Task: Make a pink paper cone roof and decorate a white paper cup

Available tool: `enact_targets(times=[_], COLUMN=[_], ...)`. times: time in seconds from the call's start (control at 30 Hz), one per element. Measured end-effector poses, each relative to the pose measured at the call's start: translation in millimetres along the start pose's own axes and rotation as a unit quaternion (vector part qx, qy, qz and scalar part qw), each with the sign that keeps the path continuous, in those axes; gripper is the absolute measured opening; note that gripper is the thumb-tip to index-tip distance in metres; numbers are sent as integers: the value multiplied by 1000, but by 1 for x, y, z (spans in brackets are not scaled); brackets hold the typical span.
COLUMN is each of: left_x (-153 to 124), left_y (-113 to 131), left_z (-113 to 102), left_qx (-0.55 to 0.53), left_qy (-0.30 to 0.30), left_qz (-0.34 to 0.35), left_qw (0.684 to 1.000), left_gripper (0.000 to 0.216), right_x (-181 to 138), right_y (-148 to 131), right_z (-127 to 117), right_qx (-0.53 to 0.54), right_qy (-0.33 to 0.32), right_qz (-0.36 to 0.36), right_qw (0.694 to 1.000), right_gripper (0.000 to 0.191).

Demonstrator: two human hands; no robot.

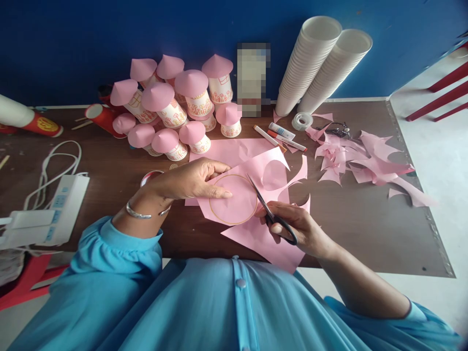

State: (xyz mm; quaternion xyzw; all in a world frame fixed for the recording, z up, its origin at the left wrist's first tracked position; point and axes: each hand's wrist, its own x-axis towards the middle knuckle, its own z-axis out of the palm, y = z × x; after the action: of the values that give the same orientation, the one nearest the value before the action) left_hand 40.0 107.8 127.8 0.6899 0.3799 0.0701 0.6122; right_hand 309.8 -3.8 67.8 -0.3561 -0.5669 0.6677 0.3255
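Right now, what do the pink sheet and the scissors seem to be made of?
The pink sheet looks like thin matte paper: it bends and has clean cut edges. The scissors have dark, likely metal blades and black, probably plastic handles.

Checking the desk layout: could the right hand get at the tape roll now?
Probably, though not freely: the right hand grips the scissors. Only flat pink paper lies between it and the tape roll.

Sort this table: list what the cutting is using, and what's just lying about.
In use: pink sheet, held by left hand; scissors in right hand.
Lying about: cup stacks, tape roll, pens, pink scraps, roofed cups, power strip.
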Motion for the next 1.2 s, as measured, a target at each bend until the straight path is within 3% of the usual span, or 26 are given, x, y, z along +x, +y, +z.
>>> enact_targets(times=[0.9, 1.2], left_x=[-2, -4], left_y=[-6, -16], left_z=[-7, -10], left_qx=[71, 58], left_qy=[23, 81], left_qz=[-16, -26], left_qw=[997, 995], left_gripper=[30, 31], right_x=[2, 2], right_y=[0, 0], right_z=[0, 0], right_qx=[-21, -10], right_qy=[-2, -1], right_qz=[-6, -2], right_qw=[1000, 1000], right_gripper=[40, 39])
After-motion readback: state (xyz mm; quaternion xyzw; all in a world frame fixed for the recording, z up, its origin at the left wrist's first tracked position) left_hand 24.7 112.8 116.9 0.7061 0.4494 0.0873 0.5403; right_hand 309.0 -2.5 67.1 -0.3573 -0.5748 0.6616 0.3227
